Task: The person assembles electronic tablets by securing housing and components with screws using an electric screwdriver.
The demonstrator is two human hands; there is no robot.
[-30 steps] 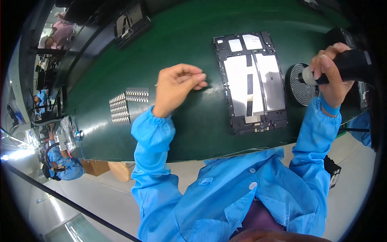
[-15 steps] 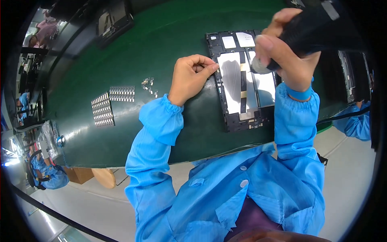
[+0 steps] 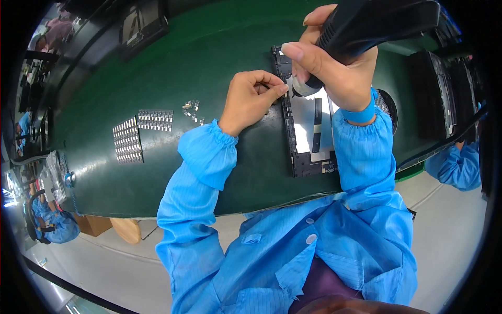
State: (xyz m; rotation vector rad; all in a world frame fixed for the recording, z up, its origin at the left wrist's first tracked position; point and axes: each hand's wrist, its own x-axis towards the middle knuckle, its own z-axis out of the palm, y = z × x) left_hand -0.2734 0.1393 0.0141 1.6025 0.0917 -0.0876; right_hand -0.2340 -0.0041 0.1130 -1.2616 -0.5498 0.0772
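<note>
On the green tabletop lies a black tablet chassis (image 3: 308, 166) with silvery plates and a dark strip down its middle. My right hand (image 3: 342, 81) wraps round a black electric screwdriver (image 3: 361, 29), whose pale nose points down at the chassis's left edge. At that same edge my left hand (image 3: 251, 102) is closed in a pinch, fingertips close to the screwdriver's tip; whatever they hold is too small to make out. My right forearm and the tool cover much of the chassis.
Left of my hands are two blocks of small circuit boards (image 3: 128, 141) (image 3: 155, 120) and some loose small parts (image 3: 193, 111). Another tablet unit (image 3: 144, 26) lies far left. A round black mesh object (image 3: 388, 107) and dark panels (image 3: 434, 89) stand right, near another person's blue sleeve (image 3: 455, 167).
My right hand has moved left with the screwdriver, from the middle of the chassis to its left edge beside my left fingertips. My left hand keeps its pinch there. The view has shifted slightly.
</note>
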